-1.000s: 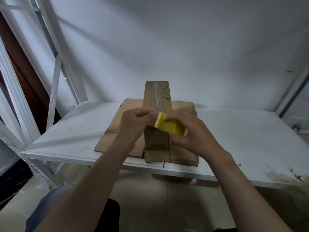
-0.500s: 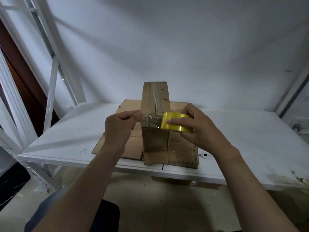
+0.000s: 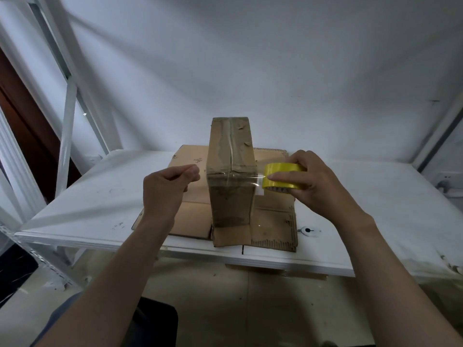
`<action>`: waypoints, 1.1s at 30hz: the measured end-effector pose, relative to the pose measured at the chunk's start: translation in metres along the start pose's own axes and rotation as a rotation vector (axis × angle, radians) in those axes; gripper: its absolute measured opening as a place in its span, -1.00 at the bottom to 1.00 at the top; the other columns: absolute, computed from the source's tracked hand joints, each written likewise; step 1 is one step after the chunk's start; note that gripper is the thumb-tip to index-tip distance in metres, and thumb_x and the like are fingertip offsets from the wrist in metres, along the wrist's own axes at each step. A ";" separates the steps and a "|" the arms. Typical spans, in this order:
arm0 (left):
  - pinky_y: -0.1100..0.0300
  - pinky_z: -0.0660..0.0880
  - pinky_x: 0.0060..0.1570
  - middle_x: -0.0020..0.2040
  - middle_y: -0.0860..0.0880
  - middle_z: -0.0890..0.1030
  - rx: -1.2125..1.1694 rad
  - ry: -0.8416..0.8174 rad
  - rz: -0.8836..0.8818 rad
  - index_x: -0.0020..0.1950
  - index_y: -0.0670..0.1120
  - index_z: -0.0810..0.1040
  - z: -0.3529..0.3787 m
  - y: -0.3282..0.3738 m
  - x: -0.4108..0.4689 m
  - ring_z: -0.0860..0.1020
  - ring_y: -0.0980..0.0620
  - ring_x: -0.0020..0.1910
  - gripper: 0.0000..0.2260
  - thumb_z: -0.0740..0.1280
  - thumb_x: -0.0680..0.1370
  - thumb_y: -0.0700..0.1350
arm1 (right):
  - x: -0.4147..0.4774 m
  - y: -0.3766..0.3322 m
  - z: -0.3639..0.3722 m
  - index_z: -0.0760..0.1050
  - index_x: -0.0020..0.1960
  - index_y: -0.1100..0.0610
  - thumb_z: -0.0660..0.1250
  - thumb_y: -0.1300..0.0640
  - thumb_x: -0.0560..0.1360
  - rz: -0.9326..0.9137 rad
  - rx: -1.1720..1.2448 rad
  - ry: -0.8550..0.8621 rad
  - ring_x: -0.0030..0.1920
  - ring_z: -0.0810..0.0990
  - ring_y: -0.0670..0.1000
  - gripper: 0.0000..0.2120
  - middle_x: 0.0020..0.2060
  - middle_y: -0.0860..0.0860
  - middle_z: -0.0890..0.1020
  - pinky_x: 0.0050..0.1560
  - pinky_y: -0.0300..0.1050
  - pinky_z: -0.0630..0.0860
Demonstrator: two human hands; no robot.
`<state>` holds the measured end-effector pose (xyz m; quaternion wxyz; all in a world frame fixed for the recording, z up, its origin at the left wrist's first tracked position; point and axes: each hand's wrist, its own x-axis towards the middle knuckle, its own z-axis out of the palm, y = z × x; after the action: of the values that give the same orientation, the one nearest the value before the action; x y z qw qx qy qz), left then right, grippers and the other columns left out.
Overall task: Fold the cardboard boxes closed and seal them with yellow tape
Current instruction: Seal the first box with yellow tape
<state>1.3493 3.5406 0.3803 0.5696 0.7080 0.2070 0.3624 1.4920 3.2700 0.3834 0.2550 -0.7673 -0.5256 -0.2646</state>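
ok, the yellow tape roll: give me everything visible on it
The tape roll is a bright yellow ring with a paler cardboard core showing at its lower edge. It is held off the shelf, lying roughly flat, in the right hand, index finger across its front and the other fingers behind it. It sits beside the upper right edge of the standing cardboard box. A near-clear strip of tape runs from the roll leftward across the box's near face toward the left hand, whose fingers are pinched.
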 end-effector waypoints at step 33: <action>-0.13 0.61 -0.11 -0.17 0.22 0.63 0.149 -0.026 0.161 0.00 0.12 0.61 0.044 -0.075 0.066 0.58 0.14 -0.14 -0.86 0.26 0.67 -0.04 | 0.023 0.029 0.079 0.67 0.12 -0.11 0.43 0.14 0.46 0.095 0.126 0.130 0.00 0.37 -0.15 -0.72 0.03 -0.25 0.35 0.01 -0.49 0.26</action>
<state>1.4338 3.5784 0.3229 0.4869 0.7674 0.1684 0.3817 1.5369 3.3288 0.3376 0.3485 -0.7550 -0.4867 -0.2678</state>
